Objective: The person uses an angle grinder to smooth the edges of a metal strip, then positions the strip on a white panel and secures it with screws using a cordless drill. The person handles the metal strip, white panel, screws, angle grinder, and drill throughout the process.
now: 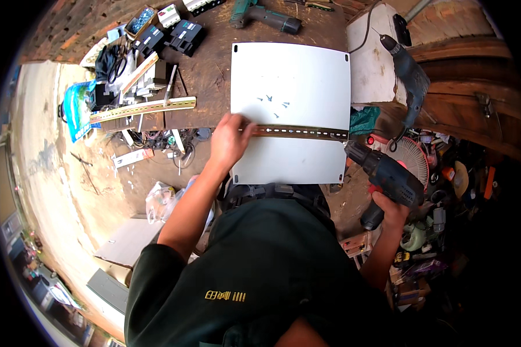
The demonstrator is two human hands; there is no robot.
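A white metal mounting plate [290, 75] with slotted corners lies in front of me, overhanging the bench's near edge. Across it runs a slotted DIN rail [301, 132]. My left hand [231, 140] is at the rail's left end, fingers curled over it and partly hiding it. In my right hand [391, 209] is a dark cordless drill [388, 173], gripped by its handle. Its chuck points up and left, the tip close to the rail's right end; whether they touch I cannot tell. Several small screws [270, 99] lie loose on the plate beyond the rail.
Another slotted rail [150, 108] lies on the bench [211, 75] at left, near black electrical modules [185, 36]. A green cordless tool [266, 20] lies at the back. A corded drill [410, 78] is at right, above a fan [408, 159]. Cables and scraps litter the ground at left.
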